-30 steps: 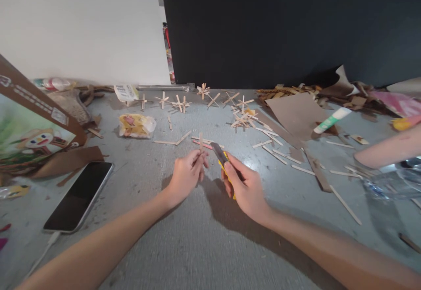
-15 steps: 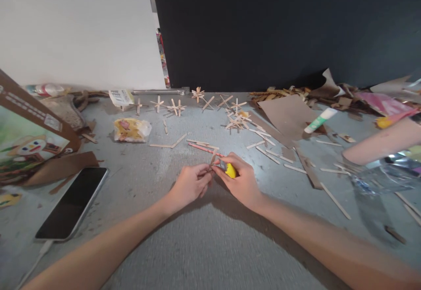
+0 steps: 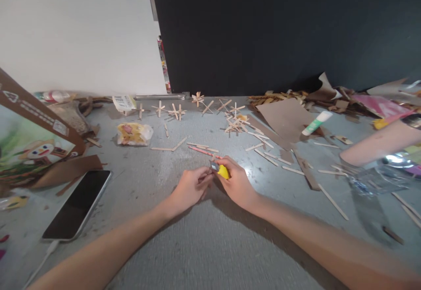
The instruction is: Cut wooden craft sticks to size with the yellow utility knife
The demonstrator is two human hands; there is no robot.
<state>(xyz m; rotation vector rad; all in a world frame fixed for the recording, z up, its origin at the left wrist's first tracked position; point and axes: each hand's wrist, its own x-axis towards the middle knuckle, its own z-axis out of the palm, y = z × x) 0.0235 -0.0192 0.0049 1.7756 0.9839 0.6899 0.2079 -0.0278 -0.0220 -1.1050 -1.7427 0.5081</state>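
Observation:
Near the middle of the grey table, my right hand (image 3: pixel 237 184) is closed round a small yellow tool (image 3: pixel 223 172) with a grey end. The tool's grey end points at the fingertips of my left hand (image 3: pixel 191 187). My left fingers are pinched together; what they hold is too small and hidden to name. A short piece of wooden stick (image 3: pixel 213 155) shows just above the grey end. A red pencil (image 3: pixel 205 151) lies on the table just beyond both hands, beside several loose wooden sticks (image 3: pixel 198 145).
Star-shaped stick pieces (image 3: pixel 177 112) stand along the back. At left are a phone (image 3: pixel 77 206) with a cable, a cardboard box (image 3: pixel 42 143) and a yellow packet (image 3: pixel 134 134). At right lie cardboard (image 3: pixel 285 118), a glue stick (image 3: pixel 316 123), a pink cylinder (image 3: pixel 378 140) and clear plastic (image 3: pixel 378 179).
The yellow tool has turned and shifted slightly left, so its grey end now shows more clearly. The wooden piece at my fingertips is less visible. The view has shifted slightly.

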